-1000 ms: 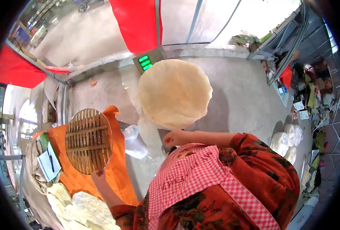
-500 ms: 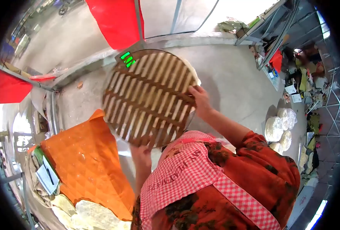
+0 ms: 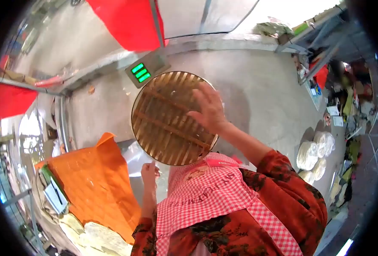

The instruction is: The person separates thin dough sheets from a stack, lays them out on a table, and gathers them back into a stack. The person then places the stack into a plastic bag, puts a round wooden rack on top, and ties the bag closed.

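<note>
1. Nearest you, the pink checked apron point(image 3: 210, 187). Your left hand point(image 3: 149, 173), just beyond it, has let go of the rim it gripped half a second ago; its fingers are curled, and you cannot tell whether they enclose anything.
2. Your right hand point(image 3: 210, 111) has likewise released the rim and is now spread open over the upper right slats; the overhead view leaves contact uncertain.
3. The round slatted board point(image 3: 170, 126) lies directly in front of the apron. One second ago it stood on the orange cloth, and a pale disc showed in its present place; the board now covers that area.
4. To your left, the orange cloth point(image 3: 97, 183) is now bare of the board. Pale sheets point(image 3: 106, 239) lie at its near edge, and a notebook point(image 3: 56, 195) with a dark pen lies on its outer side.
5. The grey surface point(image 3: 261, 89) extends around the board and towards the right.
6. Containers: a crumpled clear plastic bag point(image 3: 134, 158) lies between cloth and board; well to the right, clear wrapping encloses pale rounded bundles point(image 3: 308, 154).
7. Beyond the board, the display point(image 3: 141, 72), partly covered half a second ago, shows three green rows.
8. Farthest: a pale ledge point(image 3: 227, 41) and a hanging red sheet point(image 3: 129, 21).
</note>
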A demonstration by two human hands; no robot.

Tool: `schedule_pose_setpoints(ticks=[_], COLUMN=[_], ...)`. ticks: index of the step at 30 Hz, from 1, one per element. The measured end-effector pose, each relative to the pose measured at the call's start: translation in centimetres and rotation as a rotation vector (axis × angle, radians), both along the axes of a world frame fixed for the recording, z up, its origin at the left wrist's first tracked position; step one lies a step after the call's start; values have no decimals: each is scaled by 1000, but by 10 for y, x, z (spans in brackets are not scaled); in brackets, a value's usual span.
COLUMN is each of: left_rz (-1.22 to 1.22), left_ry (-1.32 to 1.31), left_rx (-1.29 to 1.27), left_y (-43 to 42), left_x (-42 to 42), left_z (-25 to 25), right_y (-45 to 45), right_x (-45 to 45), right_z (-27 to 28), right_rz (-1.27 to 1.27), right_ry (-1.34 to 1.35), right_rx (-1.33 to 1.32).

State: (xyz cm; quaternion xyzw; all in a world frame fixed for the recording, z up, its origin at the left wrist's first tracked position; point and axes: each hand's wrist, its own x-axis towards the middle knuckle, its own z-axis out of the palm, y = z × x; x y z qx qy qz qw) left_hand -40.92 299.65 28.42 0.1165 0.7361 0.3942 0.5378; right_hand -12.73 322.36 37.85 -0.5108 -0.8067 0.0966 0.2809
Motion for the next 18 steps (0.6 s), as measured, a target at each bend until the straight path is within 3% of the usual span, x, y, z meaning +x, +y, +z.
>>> schedule_pose_setpoints(ticks=[4,7,9,10,12,14,18], left_rz=[157,252,205,211,-23,-54,-184], left_ry=[-26,26,1,-3,122,149,145], left_rx=[-71,-45,65,80,16,105,106], left_y=[28,54,67,97,135,188,231], left_x=[-10,-47,-88,-91,-113,-106,-110], left_z=[-4,-46,-113,-111,-170,-155,-202], right_y=[35,47,47,47,56,60,64], right_x=[-82,-98,-100,-102,-108,-115,-121], right_z=[-51,-84,-90,-89,-89,-87,-94], right_rz=[301,265,270,269,268,272,287], right_ry=[-138,-327,-377,-397,-435,-500,-566], right_rx=[-122,-164,-165,-181,-210,-258,-294])
